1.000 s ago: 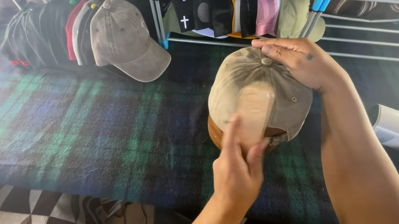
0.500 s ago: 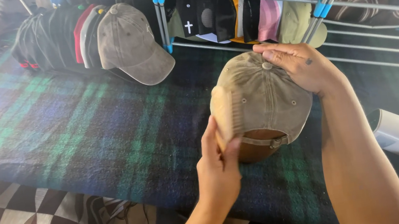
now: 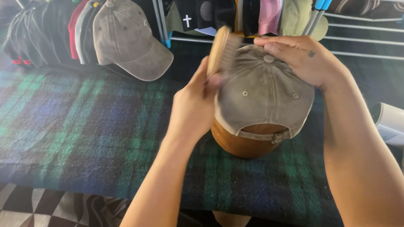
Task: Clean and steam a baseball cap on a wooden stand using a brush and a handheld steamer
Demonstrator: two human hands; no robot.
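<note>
Both hands work mid-frame: left hand (image 3: 195,106) grips a wooden brush (image 3: 220,49) against the tan cap (image 3: 259,93); right hand (image 3: 302,58) presses flat on its crown. Brushing looks underway; further strokes need steady holding.

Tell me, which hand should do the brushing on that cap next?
Probably the left hand: it already grips the wooden brush against the tan cap. The right hand lies flat on the cap's top, steadying it on the wooden form, so it looks busy.
</note>
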